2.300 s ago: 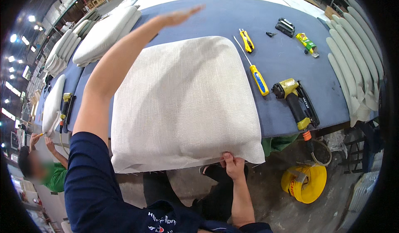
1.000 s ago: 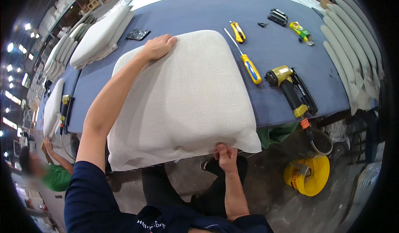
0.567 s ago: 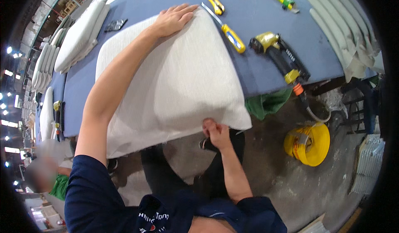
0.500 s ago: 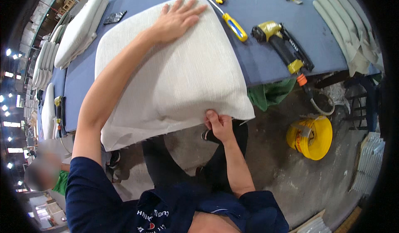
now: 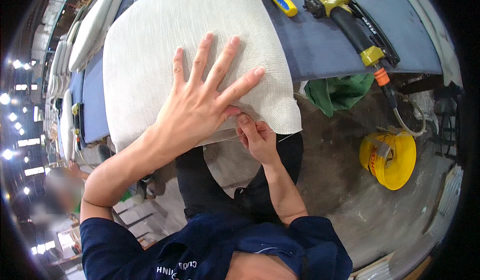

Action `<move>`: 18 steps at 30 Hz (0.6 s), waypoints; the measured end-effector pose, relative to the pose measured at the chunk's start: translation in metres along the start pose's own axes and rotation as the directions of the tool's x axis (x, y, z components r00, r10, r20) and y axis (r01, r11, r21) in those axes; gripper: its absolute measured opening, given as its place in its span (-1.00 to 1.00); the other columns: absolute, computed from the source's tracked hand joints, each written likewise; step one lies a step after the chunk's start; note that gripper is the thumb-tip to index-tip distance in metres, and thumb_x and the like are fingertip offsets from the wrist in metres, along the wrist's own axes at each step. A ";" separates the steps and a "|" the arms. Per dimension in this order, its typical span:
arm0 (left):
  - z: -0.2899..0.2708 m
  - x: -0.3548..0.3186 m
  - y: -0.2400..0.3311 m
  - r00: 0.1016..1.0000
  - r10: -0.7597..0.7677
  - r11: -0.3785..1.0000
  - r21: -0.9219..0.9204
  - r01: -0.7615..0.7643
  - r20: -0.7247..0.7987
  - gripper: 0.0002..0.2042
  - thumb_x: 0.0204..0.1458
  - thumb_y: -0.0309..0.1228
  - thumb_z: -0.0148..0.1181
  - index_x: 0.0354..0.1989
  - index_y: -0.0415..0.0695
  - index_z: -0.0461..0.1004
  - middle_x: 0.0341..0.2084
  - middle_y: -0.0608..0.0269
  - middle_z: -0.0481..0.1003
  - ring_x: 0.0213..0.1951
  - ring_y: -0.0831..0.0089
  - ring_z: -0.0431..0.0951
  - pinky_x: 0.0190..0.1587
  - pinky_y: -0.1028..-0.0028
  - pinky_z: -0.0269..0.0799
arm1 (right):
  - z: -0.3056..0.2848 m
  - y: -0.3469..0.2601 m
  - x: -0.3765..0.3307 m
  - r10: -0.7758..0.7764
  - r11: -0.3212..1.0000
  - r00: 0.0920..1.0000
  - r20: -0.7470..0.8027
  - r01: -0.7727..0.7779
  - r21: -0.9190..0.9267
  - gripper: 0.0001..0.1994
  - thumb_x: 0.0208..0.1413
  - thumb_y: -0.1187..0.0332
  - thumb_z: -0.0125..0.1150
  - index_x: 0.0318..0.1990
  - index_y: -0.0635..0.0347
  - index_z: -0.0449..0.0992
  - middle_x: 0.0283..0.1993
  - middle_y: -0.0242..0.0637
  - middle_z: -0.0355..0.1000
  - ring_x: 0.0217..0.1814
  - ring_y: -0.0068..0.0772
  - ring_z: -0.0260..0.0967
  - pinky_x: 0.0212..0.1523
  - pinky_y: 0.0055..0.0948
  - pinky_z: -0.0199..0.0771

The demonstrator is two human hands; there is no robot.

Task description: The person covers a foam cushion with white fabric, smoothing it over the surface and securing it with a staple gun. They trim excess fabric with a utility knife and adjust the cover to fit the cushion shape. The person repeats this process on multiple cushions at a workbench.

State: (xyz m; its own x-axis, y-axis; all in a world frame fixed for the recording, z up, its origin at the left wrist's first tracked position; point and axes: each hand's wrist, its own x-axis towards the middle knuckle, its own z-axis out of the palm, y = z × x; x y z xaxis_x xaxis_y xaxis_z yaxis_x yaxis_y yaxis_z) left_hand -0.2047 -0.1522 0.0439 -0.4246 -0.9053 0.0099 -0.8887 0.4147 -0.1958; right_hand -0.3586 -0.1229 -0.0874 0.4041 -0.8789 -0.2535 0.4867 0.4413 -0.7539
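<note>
A cushion-shaped seat pad in off-white woven fabric (image 5: 145,50) lies on the blue-covered table, its near edge overhanging toward me. My left hand (image 5: 202,87) rests flat on its top with the fingers spread. Beneath the near edge, close to the right front corner, my right hand (image 5: 257,139) is closed in a pinch on the fabric edge. Loose threads stick out beside those fingers. The tip of my left thumb is close to my right fingers. What lies under the pad is hidden.
Right of the pad are a yellow-and-blue screwdriver (image 5: 281,0) and a black-and-yellow air staple gun (image 5: 350,22) with its hose. Green cloth (image 5: 335,92) hangs below the table edge. A yellow bucket (image 5: 372,162) stands on the floor. Cushions (image 5: 92,27) and another person are at left.
My left hand has slid from the pad's far edge to near its front edge, fingers still spread. My right hand keeps pinching the near edge. The view has shifted closer.
</note>
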 end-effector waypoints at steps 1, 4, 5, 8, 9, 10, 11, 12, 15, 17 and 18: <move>0.002 -0.003 0.002 1.000 -0.014 1.000 0.026 0.014 -0.003 -0.16 0.09 0.01 0.33 0.57 0.55 0.07 0.64 0.08 -0.22 0.61 -0.22 -0.30 0.47 -0.56 -0.25 | 0.001 -0.002 -0.001 0.009 1.000 1.000 0.024 -0.009 0.010 -0.59 0.40 0.08 0.29 -0.42 0.21 0.60 -0.51 -0.47 0.48 -0.60 -0.67 0.30 -0.61 -0.59 0.23; 0.012 -0.009 0.007 0.998 -0.012 0.998 0.054 0.015 -0.060 -0.15 0.08 0.06 0.34 0.57 0.56 0.05 0.63 -0.01 -0.21 0.60 -0.29 -0.29 0.44 -0.60 -0.17 | -0.009 -0.022 -0.009 -0.247 0.869 0.952 0.179 0.300 -0.395 -0.65 0.38 0.17 0.30 -0.41 0.21 0.60 -0.53 -0.45 0.47 -0.61 -0.62 0.31 -0.58 -0.54 0.30; 0.016 -0.009 0.005 0.996 -0.028 0.998 0.058 0.032 -0.080 -0.15 0.09 0.06 0.34 0.57 0.56 0.05 0.62 -0.03 -0.19 0.59 -0.31 -0.25 0.43 -0.60 -0.14 | -0.015 -0.052 -0.022 -0.292 0.716 0.926 0.239 0.377 -0.588 -0.70 0.36 0.24 0.29 -0.40 0.23 0.60 -0.55 -0.42 0.44 -0.60 -0.58 0.32 -0.52 -0.50 0.34; 0.019 -0.015 0.009 0.992 -0.036 0.997 0.065 0.045 -0.125 -0.16 0.11 0.07 0.33 0.57 0.56 0.04 0.61 -0.08 -0.13 0.56 -0.34 -0.15 0.39 -0.61 -0.06 | -0.039 -0.126 -0.032 -0.683 0.295 0.692 0.234 0.554 -0.778 -0.86 0.26 0.36 0.29 -0.18 0.25 0.63 -0.28 -0.15 0.56 -0.20 -0.16 0.55 -0.15 -0.21 0.51; 0.021 -0.010 0.009 0.989 -0.017 0.997 0.069 0.028 -0.148 -0.16 0.12 0.08 0.33 0.57 0.56 0.04 0.60 -0.09 -0.11 0.56 -0.34 -0.11 0.38 -0.61 -0.03 | -0.043 -0.154 -0.017 -0.829 -0.003 0.499 0.253 0.448 -0.894 -0.81 0.29 0.35 0.25 -0.07 0.27 0.61 -0.16 -0.13 0.58 -0.07 -0.06 0.54 -0.01 -0.15 0.51; 0.017 -0.002 0.008 0.983 0.016 0.997 0.078 -0.001 -0.181 -0.17 0.13 0.08 0.32 0.57 0.56 0.04 0.60 -0.10 -0.10 0.55 -0.34 -0.07 0.37 -0.60 -0.01 | -0.047 -0.189 -0.002 -0.804 -0.404 0.381 0.456 0.211 -0.890 -0.68 0.32 0.31 0.22 0.17 0.21 0.52 0.02 -0.13 0.54 0.08 0.04 0.47 0.12 -0.03 0.44; 0.020 -0.007 0.006 0.983 0.018 0.991 0.136 0.008 -0.183 -0.13 0.17 0.13 0.26 0.61 0.55 -0.11 0.55 -0.11 0.02 0.48 -0.35 0.08 0.22 -0.62 0.21 | -0.057 -0.196 0.026 -0.764 -0.503 0.437 0.475 0.056 -0.862 -0.52 0.29 0.26 0.28 0.32 0.10 0.42 0.13 -0.10 0.51 0.16 0.13 0.45 0.17 0.07 0.41; 0.019 -0.004 0.006 0.979 0.025 0.990 0.140 0.004 -0.204 -0.13 0.19 0.12 0.25 0.62 0.53 -0.11 0.55 -0.12 0.02 0.48 -0.34 0.09 0.22 -0.62 0.21 | -0.074 -0.206 0.054 -0.724 -0.526 0.548 0.419 -0.045 -0.850 -0.47 0.23 0.21 0.34 0.32 0.09 0.40 0.14 -0.06 0.54 0.20 0.14 0.46 0.19 0.06 0.42; 0.018 0.002 0.007 0.972 0.049 0.987 0.162 -0.011 -0.231 -0.17 0.25 0.07 0.19 0.63 0.42 -0.11 0.54 -0.14 0.03 0.48 -0.34 0.10 0.23 -0.60 0.21 | -0.051 -0.224 0.093 -0.609 -0.485 0.781 0.139 -0.228 -0.844 -0.46 0.21 0.25 0.21 0.28 0.35 0.36 0.12 0.22 0.50 0.22 0.27 0.44 0.24 0.07 0.43; 0.015 0.007 0.007 0.960 0.077 0.987 0.155 -0.036 -0.270 -0.17 0.24 0.01 0.24 0.63 0.32 -0.06 0.54 -0.15 0.02 0.49 -0.33 0.08 0.25 -0.57 0.20 | -0.060 -0.231 0.093 -0.625 -0.524 0.736 0.261 -0.148 -0.839 -0.49 0.13 0.33 0.25 0.23 0.30 0.39 0.03 0.18 0.53 0.08 0.27 0.50 0.11 0.12 0.49; 0.016 0.006 0.006 0.957 0.078 0.988 0.152 -0.036 -0.280 -0.17 0.23 -0.02 0.26 0.63 0.27 -0.03 0.55 -0.16 0.01 0.50 -0.32 0.07 0.26 -0.56 0.19 | -0.041 -0.240 0.073 -0.631 -0.345 0.767 0.116 -0.143 -0.928 -0.43 0.12 0.28 0.27 0.29 0.24 0.36 0.12 0.19 0.51 0.17 0.26 0.47 0.19 0.09 0.46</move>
State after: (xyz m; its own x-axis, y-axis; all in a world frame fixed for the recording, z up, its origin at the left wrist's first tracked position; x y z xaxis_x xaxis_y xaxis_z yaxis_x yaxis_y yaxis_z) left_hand -0.2097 -0.1569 0.0275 -0.5237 -0.8085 0.2685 -0.8363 0.4278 -0.3429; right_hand -0.4781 -0.3003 0.0500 0.0927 -0.9315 0.3518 -0.9441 -0.1946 -0.2663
